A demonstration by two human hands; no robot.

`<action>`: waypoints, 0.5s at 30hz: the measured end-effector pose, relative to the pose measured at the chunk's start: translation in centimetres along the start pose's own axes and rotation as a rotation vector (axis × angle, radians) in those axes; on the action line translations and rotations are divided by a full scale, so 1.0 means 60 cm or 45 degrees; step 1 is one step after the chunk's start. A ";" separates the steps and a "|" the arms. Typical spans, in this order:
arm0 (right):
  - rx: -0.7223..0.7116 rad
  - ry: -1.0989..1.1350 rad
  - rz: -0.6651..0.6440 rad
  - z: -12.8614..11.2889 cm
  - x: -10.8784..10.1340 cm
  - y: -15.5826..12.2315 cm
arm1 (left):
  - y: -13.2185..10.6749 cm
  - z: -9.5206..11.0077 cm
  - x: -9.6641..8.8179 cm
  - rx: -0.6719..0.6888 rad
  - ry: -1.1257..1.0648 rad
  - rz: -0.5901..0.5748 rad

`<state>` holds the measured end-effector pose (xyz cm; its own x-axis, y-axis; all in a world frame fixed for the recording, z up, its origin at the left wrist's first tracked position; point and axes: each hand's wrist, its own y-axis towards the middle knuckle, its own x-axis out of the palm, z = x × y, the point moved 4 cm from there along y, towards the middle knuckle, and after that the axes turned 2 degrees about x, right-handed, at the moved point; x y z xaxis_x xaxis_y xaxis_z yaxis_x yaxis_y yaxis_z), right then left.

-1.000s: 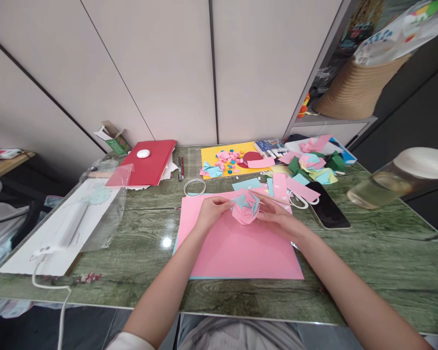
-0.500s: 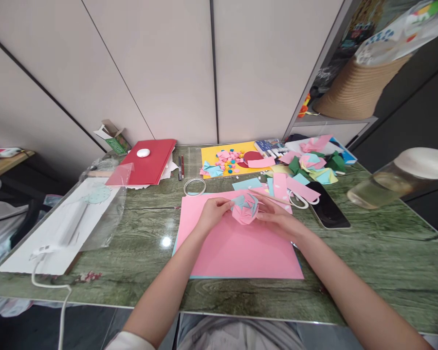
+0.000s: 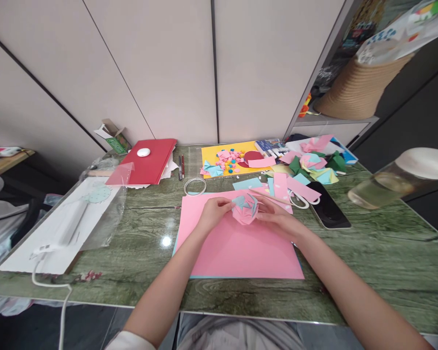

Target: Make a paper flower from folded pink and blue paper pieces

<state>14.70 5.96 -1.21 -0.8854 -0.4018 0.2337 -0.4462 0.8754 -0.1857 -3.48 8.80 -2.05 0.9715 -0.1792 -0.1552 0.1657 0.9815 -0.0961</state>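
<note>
A folded pink and light blue origami flower (image 3: 245, 210) is held between my two hands, above a large sheet of pink paper (image 3: 241, 253). My left hand (image 3: 216, 212) pinches its left edge between thumb and fingers. From the right, my right hand (image 3: 276, 217) grips the other side, its fingers partly hidden behind the flower. Under the pink sheet, the edge of a light blue sheet shows. Just beyond my right hand lie cut pink and blue paper strips (image 3: 280, 183) and white-handled scissors (image 3: 299, 200).
A black phone (image 3: 329, 206) and a lidded water bottle (image 3: 379, 189) are on the right. Folded paper pieces (image 3: 314, 163) lie at the back right, near a yellow sheet (image 3: 209, 154) with small coloured bits. A red folder (image 3: 151, 163) and a white corded device (image 3: 67, 228) are on the left.
</note>
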 end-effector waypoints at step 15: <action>-0.039 -0.067 -0.028 -0.005 0.002 -0.002 | 0.001 -0.004 -0.003 -0.083 -0.132 0.036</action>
<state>14.69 5.90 -0.90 -0.8815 -0.4338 0.1863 -0.4620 0.8738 -0.1515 -3.69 8.87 -2.27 0.9885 -0.1406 -0.0562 0.1303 0.9789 -0.1573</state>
